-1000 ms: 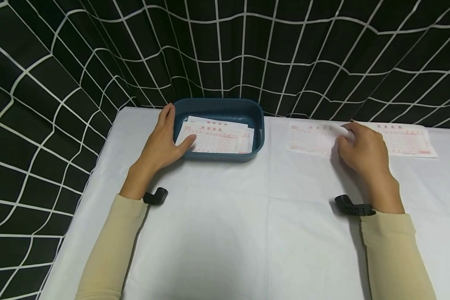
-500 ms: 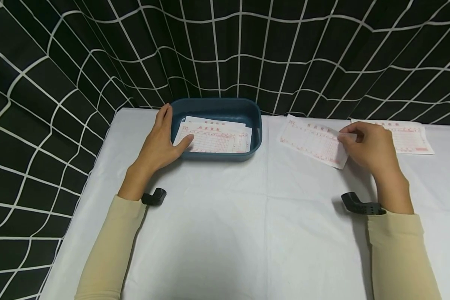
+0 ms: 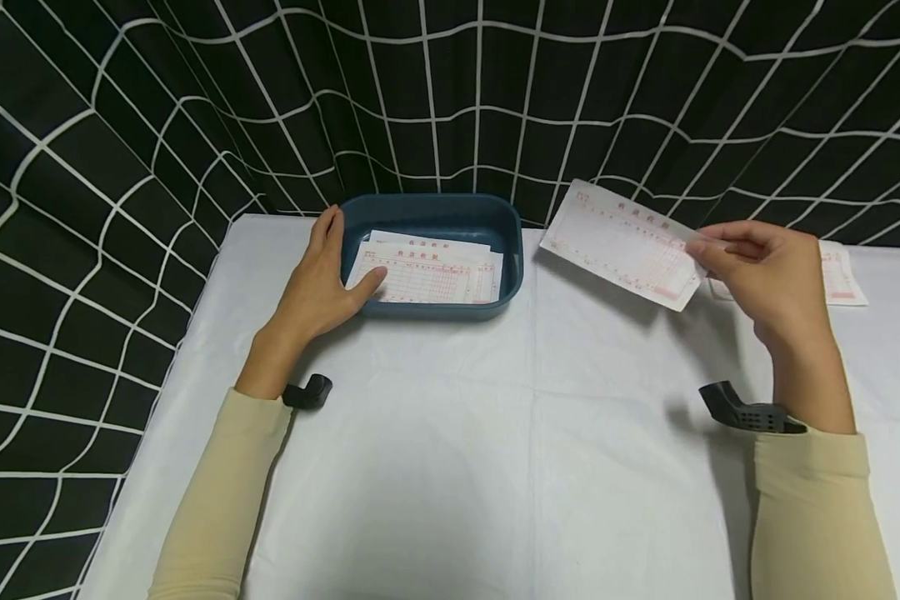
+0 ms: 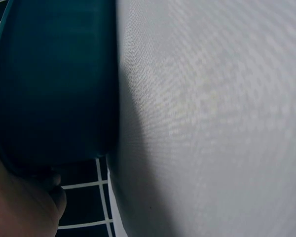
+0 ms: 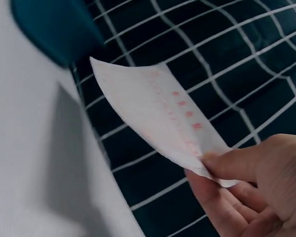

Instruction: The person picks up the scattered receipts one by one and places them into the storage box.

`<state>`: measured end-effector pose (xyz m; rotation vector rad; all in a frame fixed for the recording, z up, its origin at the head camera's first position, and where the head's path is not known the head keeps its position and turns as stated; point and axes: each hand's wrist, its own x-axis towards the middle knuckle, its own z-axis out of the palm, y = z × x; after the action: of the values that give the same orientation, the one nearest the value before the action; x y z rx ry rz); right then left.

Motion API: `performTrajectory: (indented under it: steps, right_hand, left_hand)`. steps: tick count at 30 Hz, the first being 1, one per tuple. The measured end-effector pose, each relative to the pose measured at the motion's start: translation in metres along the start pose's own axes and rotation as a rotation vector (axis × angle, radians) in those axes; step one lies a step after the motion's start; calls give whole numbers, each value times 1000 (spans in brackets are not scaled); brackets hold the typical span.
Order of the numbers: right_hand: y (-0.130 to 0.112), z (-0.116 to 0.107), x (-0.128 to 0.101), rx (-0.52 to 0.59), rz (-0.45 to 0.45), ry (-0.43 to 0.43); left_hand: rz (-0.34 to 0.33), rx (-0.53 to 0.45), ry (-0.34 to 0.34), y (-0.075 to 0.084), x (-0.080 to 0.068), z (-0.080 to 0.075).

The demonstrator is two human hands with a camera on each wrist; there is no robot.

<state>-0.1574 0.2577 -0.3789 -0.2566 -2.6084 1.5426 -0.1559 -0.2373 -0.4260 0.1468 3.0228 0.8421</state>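
My right hand (image 3: pixel 776 275) pinches a white receipt slip with red print (image 3: pixel 626 242) by its right end, thumb on top. The slip is tilted above the table, its shadow beneath; in the right wrist view this receipt slip (image 5: pixel 143 108) bows along its length. My left hand (image 3: pixel 311 283) holds the left end of a blue plastic bin (image 3: pixel 450 312), fingers along the outside and thumb over the front rim. Inside the bin lie overlapping receipt slips (image 3: pixel 427 275). In the left wrist view, the bin wall (image 4: pixel 54 89) fills the left side beside part of the hand.
More receipt slips (image 3: pixel 840 275) lie on the table at the right, partly hidden behind my right hand. A white cloth (image 3: pixel 450 442) covers the table. A black curtain with a white grid (image 3: pixel 457 92) hangs behind the table and at the left.
My right hand has lifted the receipt slip off the table; the slip has swung from flat to slanted and is raised toward the camera. The left hand stays on the bin.
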Motion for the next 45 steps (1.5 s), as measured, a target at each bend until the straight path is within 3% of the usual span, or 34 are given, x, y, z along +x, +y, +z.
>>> performTrajectory:
  steps: [5, 8, 23, 31, 36, 45]
  right_hand:
    - [-14, 2, -5, 288, -7, 62]
    - [-24, 10, -7, 362, -47, 49]
    - [-89, 90, 9, -64, -237, -211]
    - [-103, 128, 8, -132, -268, -310]
    - [-105, 148, 3, -175, -333, -350]
    - [-107, 162, 0, -232, -459, -397]
  left_hand:
    - [11, 0, 2, 0, 1, -1]
    - [15, -2, 4, 1, 2, -1]
    - [-12, -17, 5, 0, -2, 3]
    - [-7, -26, 6, 1, -4, 2]
    - [-3, -25, 3, 3, -3, 3]
    - [2, -22, 2, 3, -2, 2]
